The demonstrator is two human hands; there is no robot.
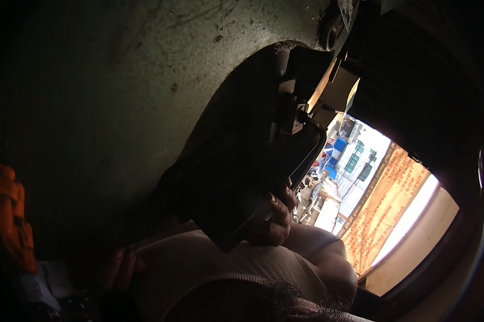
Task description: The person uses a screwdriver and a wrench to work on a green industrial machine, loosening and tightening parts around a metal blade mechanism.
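My right hand (276, 217) is closed, its fingers curled over the lower right edge of a dark, flat, panel-like piece (228, 233) in front of my chest. Deep shadow hides most of that piece, and its exact kind cannot be made out. Above the hand, a dark bent bar (321, 131) runs along its upper right side. At the lower left, a few fingers of my left hand (123, 266) show dimly beside my ribbed, light sleeveless top (199, 257). Whether they hold anything is lost in the dark.
A large, scuffed greenish surface (124, 80) curves close over the upper left. Orange fabric (10, 214) hangs at the left edge. Brackets (298, 115) stick out at upper centre. On the right, a bright opening shows an orange banner (381, 214) and buildings (354, 161).
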